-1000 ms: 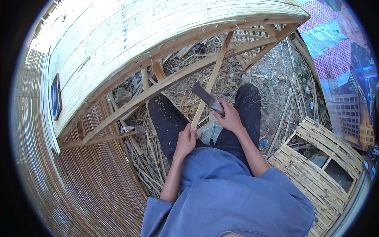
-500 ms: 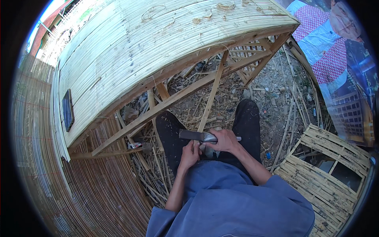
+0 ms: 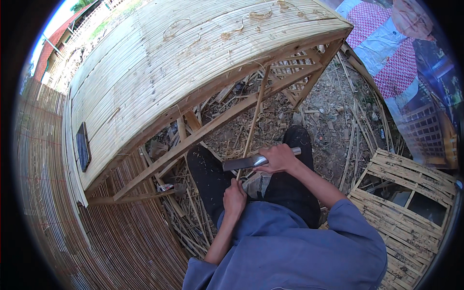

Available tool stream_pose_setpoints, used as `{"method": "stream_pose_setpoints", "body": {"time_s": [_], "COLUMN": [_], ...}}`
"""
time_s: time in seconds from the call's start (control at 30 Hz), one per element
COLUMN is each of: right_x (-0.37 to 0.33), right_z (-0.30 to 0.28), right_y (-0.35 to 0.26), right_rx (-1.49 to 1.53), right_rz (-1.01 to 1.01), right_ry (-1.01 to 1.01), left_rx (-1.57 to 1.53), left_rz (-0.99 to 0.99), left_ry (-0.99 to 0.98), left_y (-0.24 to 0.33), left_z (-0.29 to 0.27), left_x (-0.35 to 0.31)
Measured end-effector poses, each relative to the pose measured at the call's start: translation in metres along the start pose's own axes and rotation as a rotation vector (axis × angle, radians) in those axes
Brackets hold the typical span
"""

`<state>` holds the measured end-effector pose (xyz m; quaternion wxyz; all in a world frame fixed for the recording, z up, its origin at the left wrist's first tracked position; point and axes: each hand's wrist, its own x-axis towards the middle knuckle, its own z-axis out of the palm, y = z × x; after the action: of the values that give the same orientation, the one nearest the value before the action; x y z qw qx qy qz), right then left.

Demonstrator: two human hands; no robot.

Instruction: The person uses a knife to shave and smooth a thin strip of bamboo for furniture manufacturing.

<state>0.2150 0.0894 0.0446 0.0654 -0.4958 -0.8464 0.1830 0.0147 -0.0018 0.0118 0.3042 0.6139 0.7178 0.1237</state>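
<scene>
My right hand [image 3: 279, 158] is closed round the shiny metal handle of a broad-bladed knife [image 3: 237, 164]. Its dark blade points left, lying across a long thin bamboo strip [image 3: 253, 123] above my lap. Whether the edge touches the strip I cannot tell. Low in my lap, my left hand [image 3: 234, 198] grips the strip's near end, its fingers wrapped round it just below the blade. From there the strip slants up and away, crossing over the brace of a bamboo-topped table [image 3: 203, 63].
A dark phone-like slab [image 3: 83, 147] and curled shavings [image 3: 261, 15] lie on the tabletop. Offcuts litter the ground under it. A slatted bamboo panel [image 3: 386, 212] lies at the right, a printed sheet [image 3: 386, 58] beyond it. Bamboo screening [image 3: 43, 193] stands at the left.
The knife and my right hand have moved up and slightly right, away from my left hand. My left hand has dropped a little toward me. The strip now shows a narrower side.
</scene>
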Motion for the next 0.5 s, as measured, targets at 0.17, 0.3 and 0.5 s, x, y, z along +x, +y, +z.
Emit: {"method": "stream_pose_setpoints", "body": {"time_s": [0.17,0.3,0.5], "right_x": [0.004,-0.008,-0.013], "right_z": [0.028,0.017,0.014], "right_y": [0.012,-0.008,-0.017], "right_rx": [0.659,-0.040,0.310], "right_rz": [0.428,0.017,0.201], "right_ry": [0.154,-0.105,-0.095], "left_rx": [0.003,0.016,0.014], "left_rz": [0.008,0.007,0.005], "left_ry": [0.017,0.022,-0.002], "left_y": [0.007,0.001,0.004], "left_z": [0.002,0.000,-0.002], "left_x": [0.000,0.000,0.000]}}
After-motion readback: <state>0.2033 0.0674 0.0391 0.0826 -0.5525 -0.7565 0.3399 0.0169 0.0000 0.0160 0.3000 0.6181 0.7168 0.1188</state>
